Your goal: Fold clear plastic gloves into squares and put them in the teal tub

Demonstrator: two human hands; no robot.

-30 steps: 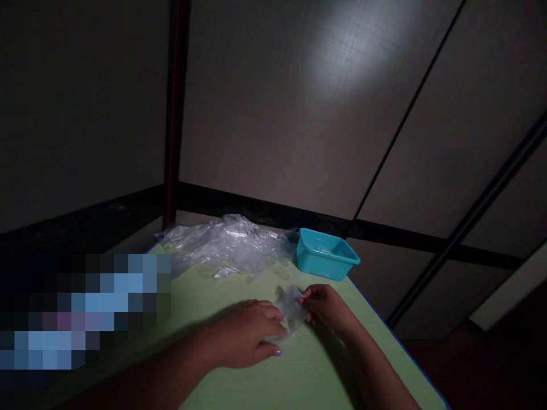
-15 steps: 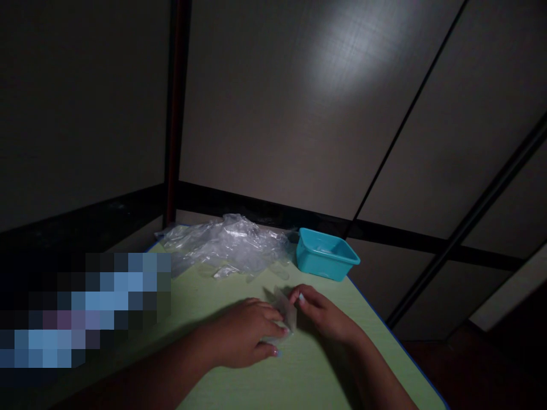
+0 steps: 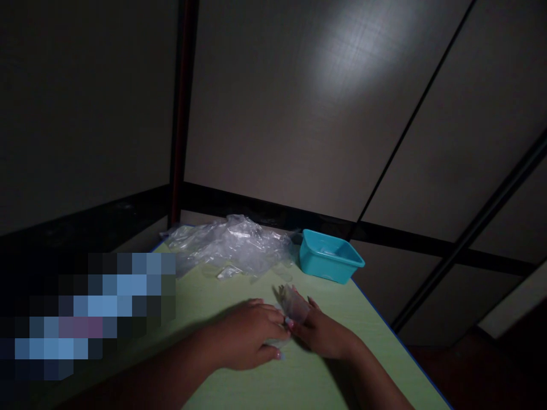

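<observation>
Both my hands rest on a light green table (image 3: 325, 387) in dim light. My left hand (image 3: 245, 336) lies palm down, its fingers pressing one end of a small clear plastic piece (image 3: 294, 302) onto the table. My right hand (image 3: 322, 333) is beside it on the right, fingertips pinched on the same plastic piece, part of which sticks up between the two hands. Further back on the table lies a heap of crumpled clear plastic (image 3: 233, 245).
A turquoise plastic tub (image 3: 330, 256) stands at the table's far right corner, next to the plastic heap. Dark wall panels and a dark post rise behind the table. The table's right edge drops to a dark floor. A blurred patch covers the left.
My right hand has moved back toward me and closer to the left hand, folding the plastic piece over. My left hand has stayed in place.
</observation>
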